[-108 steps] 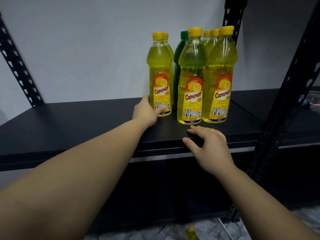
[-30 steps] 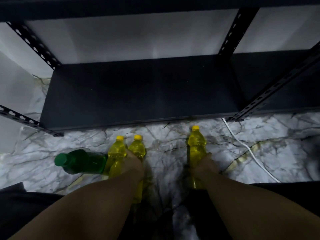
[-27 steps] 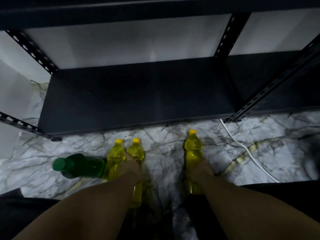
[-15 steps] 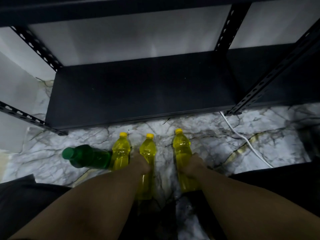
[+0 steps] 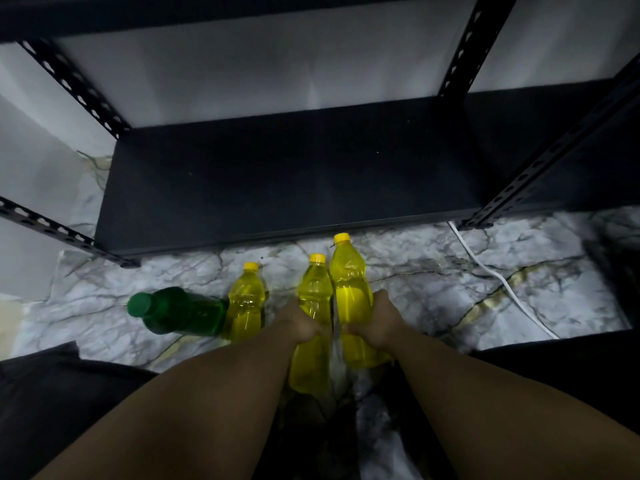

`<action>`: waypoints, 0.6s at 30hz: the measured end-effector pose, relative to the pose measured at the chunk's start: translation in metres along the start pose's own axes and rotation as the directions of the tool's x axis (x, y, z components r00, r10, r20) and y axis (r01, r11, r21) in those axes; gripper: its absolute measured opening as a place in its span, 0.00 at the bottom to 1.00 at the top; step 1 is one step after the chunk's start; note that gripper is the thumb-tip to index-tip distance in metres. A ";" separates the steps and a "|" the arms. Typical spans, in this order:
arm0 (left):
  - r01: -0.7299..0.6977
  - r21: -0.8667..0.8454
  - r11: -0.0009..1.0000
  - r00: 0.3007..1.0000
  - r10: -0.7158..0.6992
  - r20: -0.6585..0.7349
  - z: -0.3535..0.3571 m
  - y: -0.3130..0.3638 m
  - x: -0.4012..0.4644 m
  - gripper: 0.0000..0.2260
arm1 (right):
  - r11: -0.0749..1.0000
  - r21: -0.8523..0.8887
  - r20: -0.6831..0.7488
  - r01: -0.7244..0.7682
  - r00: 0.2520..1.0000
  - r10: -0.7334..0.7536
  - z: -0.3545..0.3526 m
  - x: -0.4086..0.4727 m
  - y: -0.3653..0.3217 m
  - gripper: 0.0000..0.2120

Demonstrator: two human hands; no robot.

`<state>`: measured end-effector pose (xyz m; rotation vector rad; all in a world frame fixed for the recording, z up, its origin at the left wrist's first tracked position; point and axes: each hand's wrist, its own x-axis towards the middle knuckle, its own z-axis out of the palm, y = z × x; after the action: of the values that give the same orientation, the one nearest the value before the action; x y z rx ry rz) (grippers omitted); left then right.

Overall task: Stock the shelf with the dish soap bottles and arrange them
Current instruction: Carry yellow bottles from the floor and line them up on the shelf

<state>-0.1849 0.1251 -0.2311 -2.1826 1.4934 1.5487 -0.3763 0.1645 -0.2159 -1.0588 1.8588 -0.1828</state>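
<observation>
I look down at the marble floor in front of the black bottom shelf [image 5: 284, 181]. My left hand [image 5: 299, 323] grips one yellow dish soap bottle [image 5: 313, 292] around its middle. My right hand [image 5: 375, 320] grips a second yellow bottle [image 5: 348, 271], held right beside the first and slightly higher. A third yellow bottle [image 5: 246, 299] stands on the floor to the left. A green bottle [image 5: 176, 310] lies on its side against it, cap pointing left.
A white cable [image 5: 498, 278] runs across the floor at the right. Black perforated uprights [image 5: 540, 161] frame the shelf, one [image 5: 62, 233] at the left front. My dark-clothed legs [image 5: 52, 393] flank the bottles at the bottom.
Both hands have lifted their yellow bottles and brought them together toward the middle. The third yellow bottle and the green one stay on the floor.
</observation>
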 end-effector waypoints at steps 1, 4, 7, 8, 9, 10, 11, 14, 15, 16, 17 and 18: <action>-0.010 -0.021 1.000 1.000 0.009 -0.017 -0.002 0.001 0.000 0.42 | 1.000 0.009 -0.010 0.024 1.000 -0.023 -0.001 0.000 -0.001 0.40; -0.030 -0.058 0.998 0.997 0.026 -0.079 -0.011 0.008 -0.003 0.46 | 0.995 0.058 -0.045 0.079 0.996 -0.077 -0.003 -0.002 -0.006 0.40; -0.112 -0.184 0.976 0.990 0.093 -0.110 -0.021 0.017 -0.009 0.42 | 0.985 0.108 -0.066 0.135 0.990 -0.128 -0.008 -0.006 -0.016 0.37; -0.143 -0.226 0.964 0.986 0.118 -0.120 -0.024 0.020 -0.012 0.41 | 0.980 0.115 -0.081 0.161 0.985 -0.152 -0.011 -0.007 -0.019 0.36; -0.175 -0.257 0.950 0.981 0.145 -0.131 -0.028 0.022 -0.016 0.39 | 0.976 0.117 -0.098 0.184 0.980 -0.173 -0.015 -0.009 -0.023 0.35; -0.213 -0.287 0.934 0.974 0.178 -0.143 -0.031 0.024 -0.020 0.38 | 0.972 0.116 -0.113 0.203 0.975 -0.190 -0.019 -0.012 -0.027 0.35; -0.252 -0.313 0.916 0.965 0.213 -0.155 -0.035 0.027 -0.025 0.38 | 0.969 0.119 -0.125 0.219 0.971 -0.204 -0.024 -0.015 -0.032 0.35; -0.379 -0.352 0.856 0.925 0.336 -0.180 -0.048 0.036 -0.041 0.37 | 0.952 0.135 -0.154 0.274 0.955 -0.253 -0.040 -0.026 -0.045 0.34; -0.412 -0.358 0.838 0.911 0.368 -0.187 -0.053 0.040 -0.047 0.36 | 0.947 0.131 -0.172 0.294 0.947 -0.271 -0.046 -0.030 -0.049 0.34; -0.433 -0.366 0.824 0.901 0.388 -0.191 -0.058 0.044 -0.052 0.37 | 0.941 0.127 -0.192 0.313 0.939 -0.286 -0.051 -0.035 -0.053 0.34; -0.444 -0.372 0.815 0.896 0.401 -0.192 -0.063 0.048 -0.057 0.38 | 0.935 0.130 -0.212 0.330 0.930 -0.299 -0.055 -0.039 -0.057 0.34; -0.457 -0.375 0.806 0.889 0.414 -0.194 -0.069 0.052 -0.063 0.39 | 0.928 0.134 -0.234 0.347 0.921 -0.310 -0.059 -0.044 -0.061 0.35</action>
<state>-0.1767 0.1017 -0.1271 -2.2582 1.9703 2.0923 -0.3798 0.1413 -0.1232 -1.2639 1.7957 -0.6657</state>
